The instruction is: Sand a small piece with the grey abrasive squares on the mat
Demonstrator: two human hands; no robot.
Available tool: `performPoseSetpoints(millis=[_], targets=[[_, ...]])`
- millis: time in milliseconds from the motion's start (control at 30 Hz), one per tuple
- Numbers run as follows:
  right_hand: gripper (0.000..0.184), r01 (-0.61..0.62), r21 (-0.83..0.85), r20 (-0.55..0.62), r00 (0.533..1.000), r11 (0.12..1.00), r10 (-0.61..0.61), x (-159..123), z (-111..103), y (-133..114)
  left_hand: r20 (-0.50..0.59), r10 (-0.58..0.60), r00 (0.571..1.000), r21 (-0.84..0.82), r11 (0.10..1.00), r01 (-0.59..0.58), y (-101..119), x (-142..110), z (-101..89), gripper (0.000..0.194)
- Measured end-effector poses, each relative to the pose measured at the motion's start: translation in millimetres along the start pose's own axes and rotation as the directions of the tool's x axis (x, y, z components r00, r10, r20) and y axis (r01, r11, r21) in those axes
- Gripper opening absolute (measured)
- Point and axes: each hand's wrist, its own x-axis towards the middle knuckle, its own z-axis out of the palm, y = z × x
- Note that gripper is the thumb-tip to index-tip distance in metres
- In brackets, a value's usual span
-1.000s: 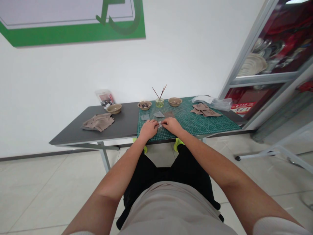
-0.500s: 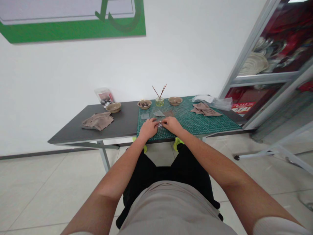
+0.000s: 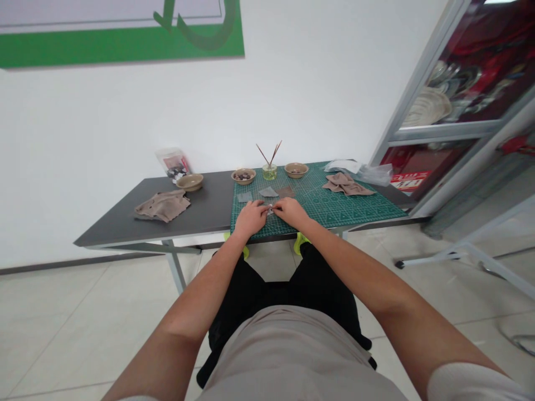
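My left hand (image 3: 251, 216) and my right hand (image 3: 291, 211) rest close together on the green cutting mat (image 3: 346, 205), fingers curled. Between their fingertips they pinch a small pale object (image 3: 270, 210) that is too small to name. Just beyond the hands lie small grey pieces (image 3: 267, 192) of sheet material on the mat. Behind them stand a small bowl of dark bits (image 3: 243, 176), a glass of greenish liquid with sticks (image 3: 270, 170), and another small bowl (image 3: 296, 170).
On the dark table (image 3: 200, 214) lie a crumpled tan cloth (image 3: 163, 205) at left, a bowl (image 3: 189, 181) and a clear bag (image 3: 172, 163). Another tan cloth (image 3: 346, 185) and plastic wrap (image 3: 368, 172) sit at the mat's right. A glass cabinet (image 3: 460, 111) stands right.
The hands stay pinched together at the same spot on the mat. The view has shifted slightly, so the table sits a little lower left in the frame.
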Motion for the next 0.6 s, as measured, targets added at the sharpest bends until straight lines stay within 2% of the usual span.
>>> performPoseSetpoints(millis=[133,300,433,600], targets=[[0.017,0.046,0.045,-0.011,0.999,0.998,-0.046,-10.4,0.0,-0.4,-0.007,0.000,1.000,0.007,1.000,0.000,-0.2,-0.8,0.6,0.040],[0.018,-0.002,0.027,-0.005,1.000,1.000,0.002,-8.7,-5.6,9.8,-0.015,0.008,1.000,0.012,1.000,-0.008,0.0,-1.1,1.8,0.040],[0.019,-0.001,-0.014,-0.004,1.000,1.000,0.001,-0.9,-1.0,3.5,-0.023,0.003,1.000,0.009,1.000,-0.003,0.1,-1.6,2.1,0.039],[0.017,0.050,0.014,0.004,0.999,0.999,-0.050,-8.3,0.1,-2.0,-0.024,0.001,1.000,0.010,1.000,-0.001,1.6,-3.0,0.8,0.041]])
